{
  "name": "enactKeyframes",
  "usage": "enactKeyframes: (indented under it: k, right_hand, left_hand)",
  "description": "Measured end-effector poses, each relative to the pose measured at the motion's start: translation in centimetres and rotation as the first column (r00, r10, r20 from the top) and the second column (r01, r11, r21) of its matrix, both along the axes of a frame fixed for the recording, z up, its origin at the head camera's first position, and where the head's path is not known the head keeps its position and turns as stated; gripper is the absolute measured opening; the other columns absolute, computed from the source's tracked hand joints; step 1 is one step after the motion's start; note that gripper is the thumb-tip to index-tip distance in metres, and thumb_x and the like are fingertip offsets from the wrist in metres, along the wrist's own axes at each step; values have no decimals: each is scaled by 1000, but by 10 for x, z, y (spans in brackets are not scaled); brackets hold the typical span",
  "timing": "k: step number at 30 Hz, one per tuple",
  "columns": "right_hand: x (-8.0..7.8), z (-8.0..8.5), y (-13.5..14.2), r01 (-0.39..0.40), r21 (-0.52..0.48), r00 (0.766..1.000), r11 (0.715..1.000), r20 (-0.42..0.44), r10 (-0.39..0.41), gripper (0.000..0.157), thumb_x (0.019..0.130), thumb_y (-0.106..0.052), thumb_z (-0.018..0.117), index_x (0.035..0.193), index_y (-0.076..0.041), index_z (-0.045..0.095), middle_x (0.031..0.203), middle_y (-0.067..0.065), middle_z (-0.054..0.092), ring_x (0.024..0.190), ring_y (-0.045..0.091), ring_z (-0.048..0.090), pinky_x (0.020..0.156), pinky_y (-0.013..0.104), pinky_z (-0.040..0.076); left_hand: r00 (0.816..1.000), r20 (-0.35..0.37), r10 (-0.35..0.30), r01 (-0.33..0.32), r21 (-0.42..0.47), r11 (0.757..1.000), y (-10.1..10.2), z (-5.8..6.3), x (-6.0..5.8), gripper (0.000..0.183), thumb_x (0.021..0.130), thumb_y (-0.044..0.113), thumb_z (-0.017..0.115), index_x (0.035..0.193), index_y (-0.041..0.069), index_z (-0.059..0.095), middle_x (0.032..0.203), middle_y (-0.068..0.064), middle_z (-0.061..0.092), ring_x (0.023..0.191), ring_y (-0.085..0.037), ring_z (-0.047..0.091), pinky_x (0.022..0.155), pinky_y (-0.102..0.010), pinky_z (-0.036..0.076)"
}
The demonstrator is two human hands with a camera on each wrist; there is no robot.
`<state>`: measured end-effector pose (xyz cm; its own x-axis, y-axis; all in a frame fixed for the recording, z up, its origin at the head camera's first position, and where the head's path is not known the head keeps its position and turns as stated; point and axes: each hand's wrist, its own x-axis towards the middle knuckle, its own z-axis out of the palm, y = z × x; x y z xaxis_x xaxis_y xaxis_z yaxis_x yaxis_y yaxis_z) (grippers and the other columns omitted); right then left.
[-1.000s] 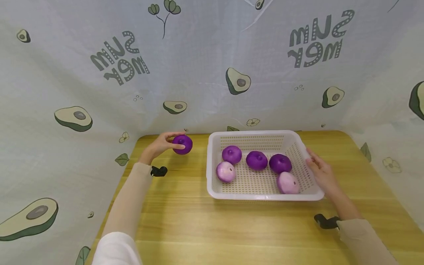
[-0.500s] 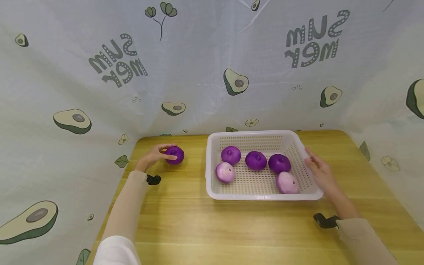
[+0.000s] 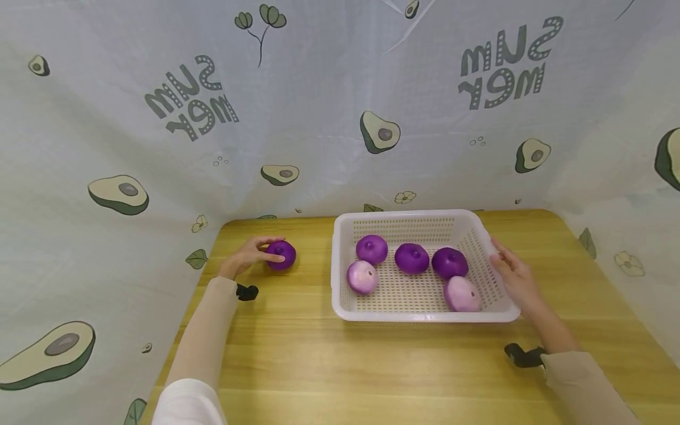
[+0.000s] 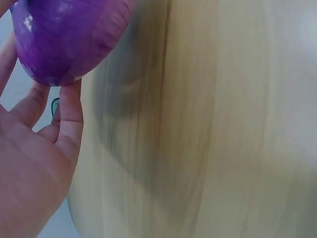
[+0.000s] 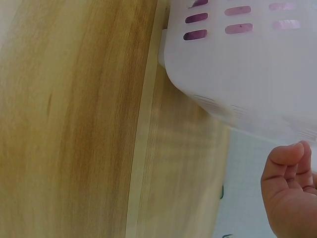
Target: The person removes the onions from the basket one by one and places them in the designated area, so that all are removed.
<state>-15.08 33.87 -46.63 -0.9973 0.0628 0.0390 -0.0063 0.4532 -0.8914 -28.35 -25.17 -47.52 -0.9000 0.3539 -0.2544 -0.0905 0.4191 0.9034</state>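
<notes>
At the table's far left, my left hand (image 3: 248, 256) holds a purple onion (image 3: 281, 255), with the thumb on its near side and the fingers around its back. The left wrist view has this glossy onion (image 4: 67, 37) at upper left, and its shadow falls on the wood. My right hand (image 3: 516, 276) grips the right rim of a white plastic basket (image 3: 425, 317). Inside the basket lie several onions: dark purple ones such as the middle onion (image 3: 411, 258), and paler ones such as the near-right onion (image 3: 461, 294). Close up, the right fingers (image 5: 287, 154) are bent at the basket's edge.
The wooden table (image 3: 319, 366) extends in front of the basket and between it and the left hand. A pale curtain (image 3: 319, 106) with printed avocados hangs behind and along both sides. Each wrist wears a black mount.
My left hand has brought the onion down and nearer, shifting slightly left, and it now sits lower by the table. The right hand and the basket have stayed where they were.
</notes>
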Motion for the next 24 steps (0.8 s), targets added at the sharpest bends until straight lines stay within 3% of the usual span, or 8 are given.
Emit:
enactKeyframes:
  k: [8,19,24]
  right_hand:
    - [-2,-1,1,-6,6,1000,1000,14,6,59,109,-33,38,158,-6,19,126,26,45,87,-7,57,69,20,56]
    - [0,-1,2,-25,-19,1000,1000,-14,25,59,109,-32,39,158,-6,18,118,16,48,86,-4,61,69,24,58]
    - [1,0,1,-23,-17,1000,1000,-17,23,59,109,-33,38,157,-4,19,119,18,48,86,-4,61,68,24,58]
  left_hand:
    - [1000,28,10,-8,-44,999,-4,-7,1,69,85,19,81,147,9,50,155,-19,37,139,-41,35,114,-56,30]
    - [1000,24,-11,12,-44,999,-6,-3,4,70,86,20,80,148,8,48,153,-19,38,137,-41,37,112,-55,35]
    - [1000,2,-31,31,-16,999,-8,1,3,73,88,20,79,150,6,44,154,-20,37,138,-43,35,112,-55,34]
